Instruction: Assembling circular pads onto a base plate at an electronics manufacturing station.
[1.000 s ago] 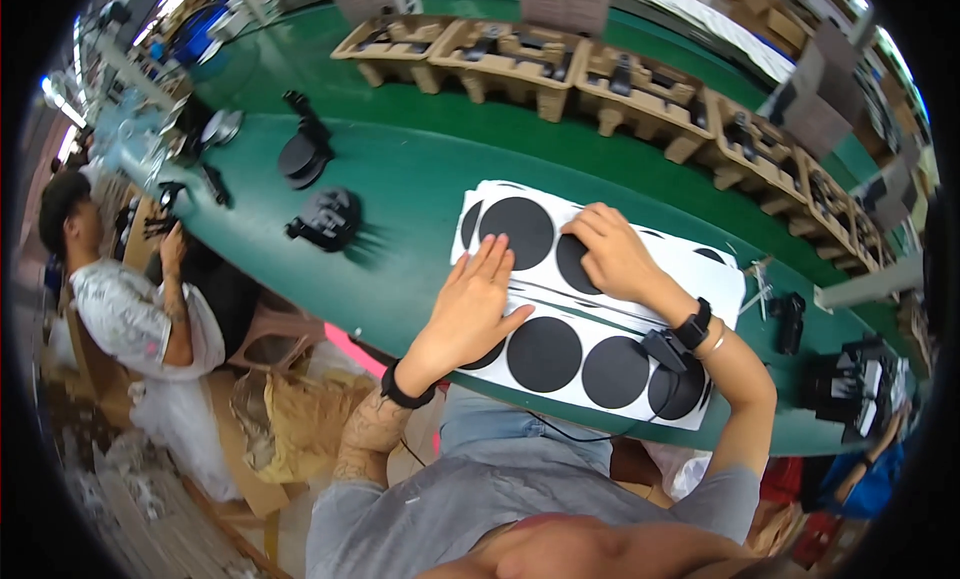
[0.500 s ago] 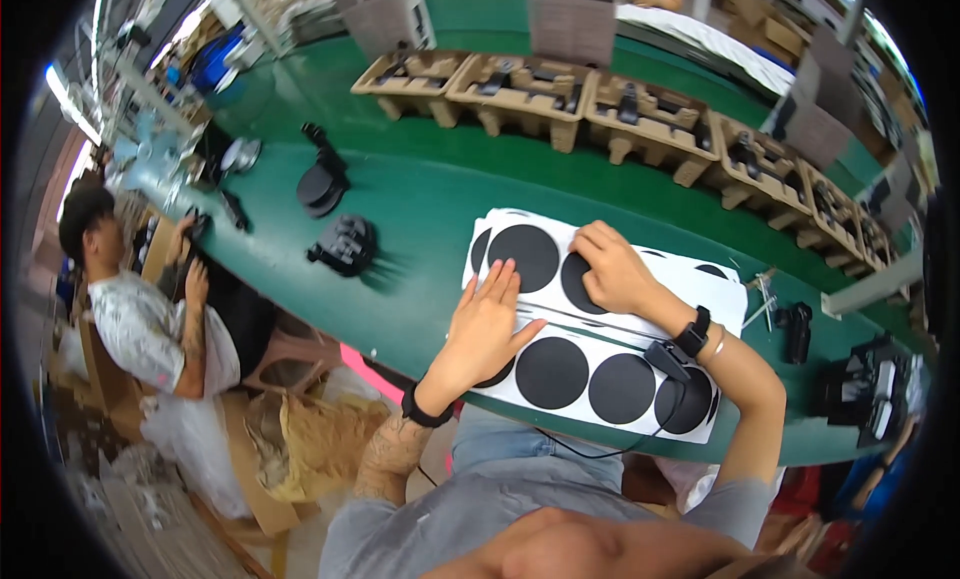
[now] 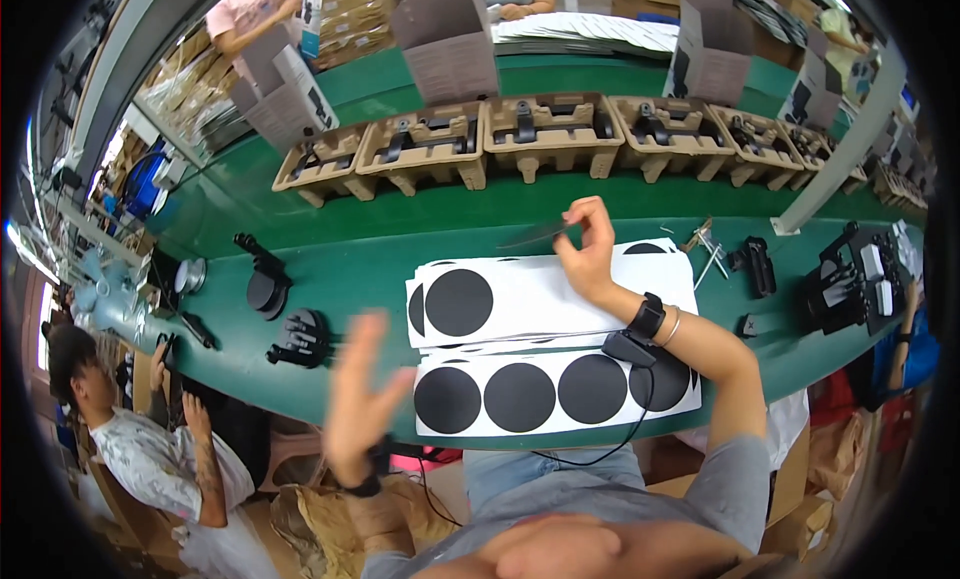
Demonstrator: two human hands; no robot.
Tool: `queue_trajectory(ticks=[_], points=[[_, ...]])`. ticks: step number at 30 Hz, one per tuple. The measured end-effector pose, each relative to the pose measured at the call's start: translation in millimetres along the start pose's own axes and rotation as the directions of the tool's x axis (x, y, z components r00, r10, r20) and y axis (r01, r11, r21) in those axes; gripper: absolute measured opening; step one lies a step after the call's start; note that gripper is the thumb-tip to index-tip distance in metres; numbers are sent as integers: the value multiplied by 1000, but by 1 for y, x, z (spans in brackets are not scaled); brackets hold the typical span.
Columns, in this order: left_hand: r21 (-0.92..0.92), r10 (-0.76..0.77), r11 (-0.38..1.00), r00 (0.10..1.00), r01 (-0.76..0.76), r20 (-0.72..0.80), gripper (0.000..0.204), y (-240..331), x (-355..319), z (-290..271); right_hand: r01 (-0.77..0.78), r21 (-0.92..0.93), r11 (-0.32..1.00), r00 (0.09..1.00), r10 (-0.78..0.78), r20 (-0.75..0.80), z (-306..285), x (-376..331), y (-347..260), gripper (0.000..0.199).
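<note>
Pinched at its edge in my right hand [image 3: 588,251] is a thin round black sticker [image 3: 530,238], seen nearly edge-on above the bench. Below it lies a stack of white backing sheets [image 3: 560,304]; on the top one a black circle [image 3: 459,303] remains at the left, with bare white beside it. Nearer me, another white sheet carries a row of several black circles [image 3: 519,397]. My left hand [image 3: 360,404], blurred by motion, is off the sheets to the left, fingers spread and holding nothing.
Moulded brown trays [image 3: 553,149] with black parts line the back. At left on the green bench stand two black devices [image 3: 300,339] [image 3: 266,284]. A small black box [image 3: 630,350] with a cable sits across the sheets. A co-worker [image 3: 150,449] sits at left.
The right hand has lifted the black sticker off the top sheet and moved it up and away. My left hand has left the sheet and swung left. The head view has shifted.
</note>
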State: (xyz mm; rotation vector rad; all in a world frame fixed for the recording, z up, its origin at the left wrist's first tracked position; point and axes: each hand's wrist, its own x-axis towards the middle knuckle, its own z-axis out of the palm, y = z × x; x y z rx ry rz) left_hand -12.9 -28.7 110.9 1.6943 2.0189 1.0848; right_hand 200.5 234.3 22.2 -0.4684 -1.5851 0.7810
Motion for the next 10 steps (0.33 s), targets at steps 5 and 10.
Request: queue_trajectory(ticks=[5,10], points=[[315,-287,861,894,398,-346,79,-146,21,-203,91,-76,993,987,-80,143,22,5,-28,22],[407,-516,777,856,481,-27,105,-332,69,-243,89,-38,995,959,-75,273,38,9,-25,16]])
